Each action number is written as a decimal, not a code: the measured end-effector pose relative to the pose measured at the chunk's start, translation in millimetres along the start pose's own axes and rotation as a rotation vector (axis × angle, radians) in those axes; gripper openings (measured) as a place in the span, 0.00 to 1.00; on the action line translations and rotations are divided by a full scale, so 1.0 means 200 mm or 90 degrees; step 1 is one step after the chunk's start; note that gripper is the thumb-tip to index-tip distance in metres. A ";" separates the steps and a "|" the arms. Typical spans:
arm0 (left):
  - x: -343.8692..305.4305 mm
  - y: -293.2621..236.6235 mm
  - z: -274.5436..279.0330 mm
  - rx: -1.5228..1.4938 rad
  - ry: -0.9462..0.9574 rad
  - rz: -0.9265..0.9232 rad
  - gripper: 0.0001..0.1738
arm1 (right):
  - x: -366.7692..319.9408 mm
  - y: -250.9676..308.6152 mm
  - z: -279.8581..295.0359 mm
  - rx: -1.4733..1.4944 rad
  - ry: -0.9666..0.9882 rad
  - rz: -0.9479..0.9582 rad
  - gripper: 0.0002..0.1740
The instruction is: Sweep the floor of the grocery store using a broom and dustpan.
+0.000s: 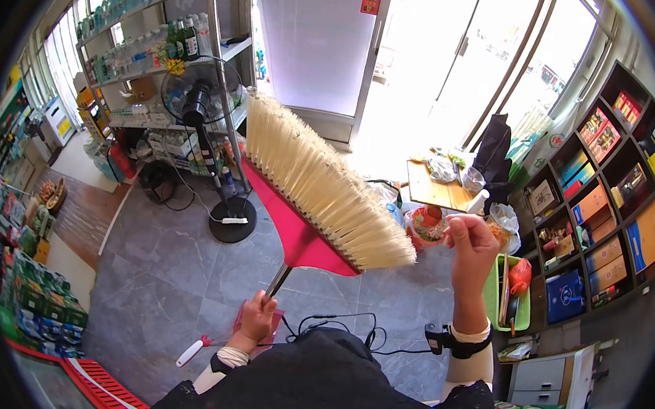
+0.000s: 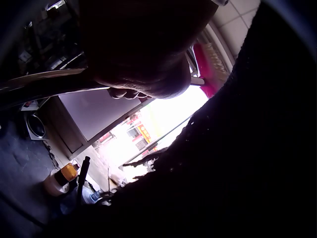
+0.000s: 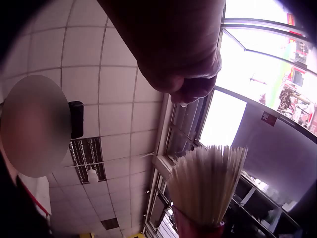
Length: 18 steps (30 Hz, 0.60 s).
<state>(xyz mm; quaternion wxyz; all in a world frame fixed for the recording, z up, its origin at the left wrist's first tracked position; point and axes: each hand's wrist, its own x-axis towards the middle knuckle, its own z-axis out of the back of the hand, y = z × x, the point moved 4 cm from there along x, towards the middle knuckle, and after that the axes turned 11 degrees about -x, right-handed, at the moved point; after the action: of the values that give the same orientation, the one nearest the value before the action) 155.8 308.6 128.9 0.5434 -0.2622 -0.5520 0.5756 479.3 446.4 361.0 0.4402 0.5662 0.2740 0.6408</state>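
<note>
My left hand point(image 1: 256, 318) grips the metal handle point(image 1: 278, 280) of a broom just below its pink head point(image 1: 296, 229). The broom head is lifted off the floor, its cream bristles point(image 1: 329, 178) facing up and away, with grey fluff caught along the tips. To the right of the bristles, my right hand point(image 1: 473, 247) is raised with fingers curled and thumb and fingertips brought together, apart from the broom. A tiny pale spot shows at those fingertips in the right wrist view; I cannot tell whether it is something pinched. The left wrist view shows the left hand point(image 2: 143, 59) dark around the handle.
A standing fan point(image 1: 197, 106) stands before shelves of bottles at left. On the tiled floor lie a white-handled brush point(image 1: 192, 352) and black cables point(image 1: 335, 317). To the right are a green bin point(image 1: 496, 290), a small wooden table point(image 1: 426, 186) and dark cube shelving point(image 1: 569, 174).
</note>
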 end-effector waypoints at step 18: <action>0.01 0.06 0.05 0.009 -0.007 0.010 0.17 | 0.09 -0.18 -0.08 0.016 0.049 -0.124 0.10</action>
<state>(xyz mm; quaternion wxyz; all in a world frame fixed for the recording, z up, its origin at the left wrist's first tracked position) 142.4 309.0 121.4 0.5375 -0.2597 -0.5488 0.5852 474.4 481.6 335.6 0.4824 0.5176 0.3526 0.6124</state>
